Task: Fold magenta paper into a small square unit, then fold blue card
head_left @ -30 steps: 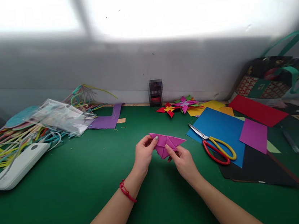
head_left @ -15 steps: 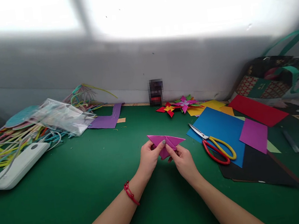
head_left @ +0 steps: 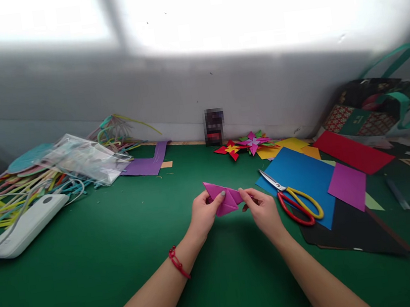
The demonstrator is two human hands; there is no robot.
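Observation:
A magenta piece of folded paper (head_left: 226, 203), with pointed corners and creases meeting near its middle, is held above the green table (head_left: 128, 262). My left hand (head_left: 204, 214) pinches its left part, thumb on the front and fingers behind. At the right corner, my right hand (head_left: 263, 210) grips the paper between thumb and fingers, hiding that tip. To the right of my hands lie scissors (head_left: 293, 197) with one red and one yellow handle, on a blue sheet (head_left: 304, 166).
Folded paper flowers (head_left: 252, 142) sit at the back beside yellow paper. Red, magenta and black sheets (head_left: 349, 230) lie at right, near a patterned bag (head_left: 356, 110). On the left are pipe cleaners, a clear plastic bag (head_left: 89, 160), a white device (head_left: 27, 227) and purple paper (head_left: 143, 167).
My right hand has shifted from the paper's lower middle to its right corner. The paper has tilted, its right side lower. My left hand keeps its pinch.

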